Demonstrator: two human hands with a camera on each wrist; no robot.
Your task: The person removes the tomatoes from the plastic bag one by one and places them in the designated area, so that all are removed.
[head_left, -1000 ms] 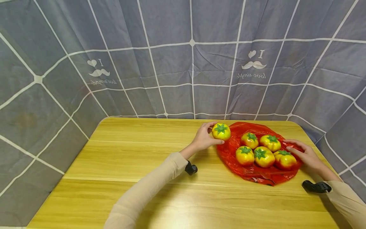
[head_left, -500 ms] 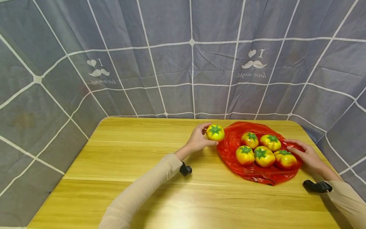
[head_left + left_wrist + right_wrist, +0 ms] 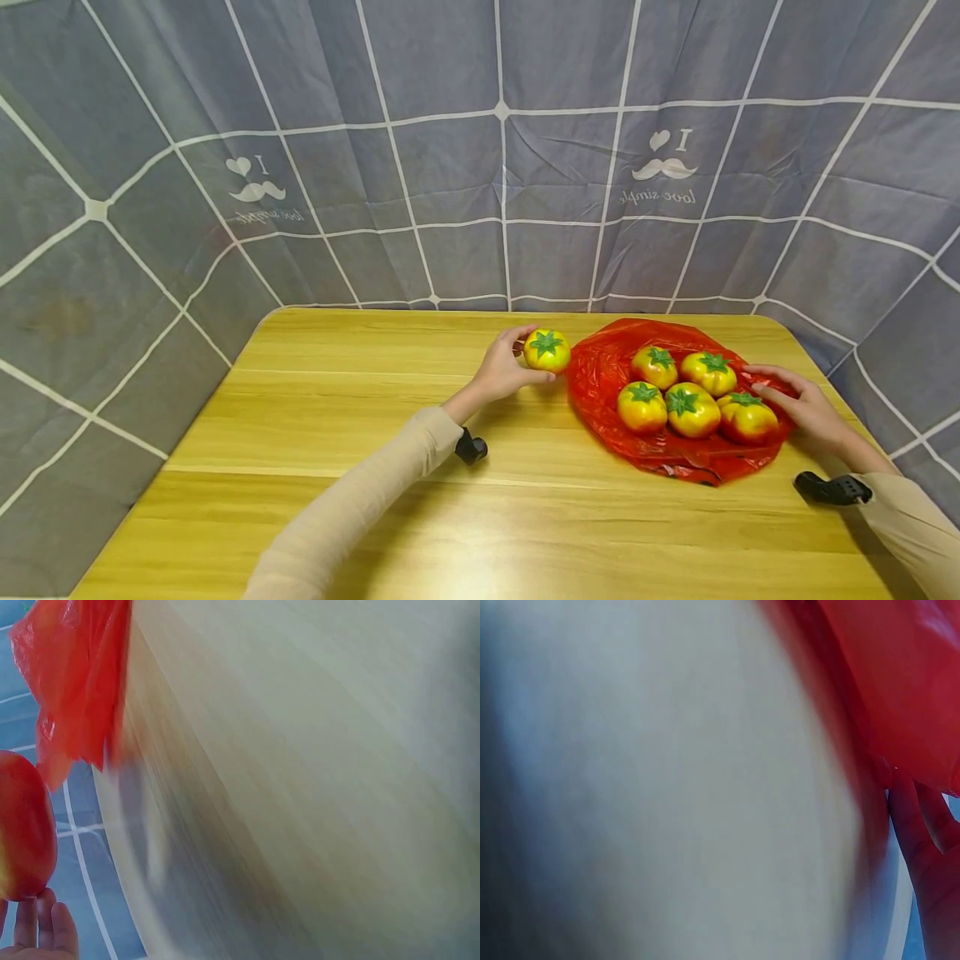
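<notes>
My left hand [image 3: 501,367] holds a yellow persimmon [image 3: 547,350] with a green leafy top, thumb in front and fingers behind. It is just off the left edge of a red plastic bag [image 3: 600,408]. In the left wrist view the persimmon [image 3: 26,825] shows a red underside above the fingers [image 3: 64,926]. Several more persimmons [image 3: 693,410] sit together on the spread bag. At the bag's right edge, my right hand [image 3: 806,408] grips the plastic between thumb and fingers. The right wrist view shows red film [image 3: 907,690] over the fingertips, which are partly hidden.
A wooden table [image 3: 360,392] carries everything, with bare wood left of the bag and in front of it. Grey curtains with white lines [image 3: 450,183] stand behind the table and at both sides. Black straps [image 3: 832,489] sit at the wrists.
My left hand has moved left with the persimmon, from over the bag's left edge to beside it. The right hand, the bag and the other persimmons stay in place.
</notes>
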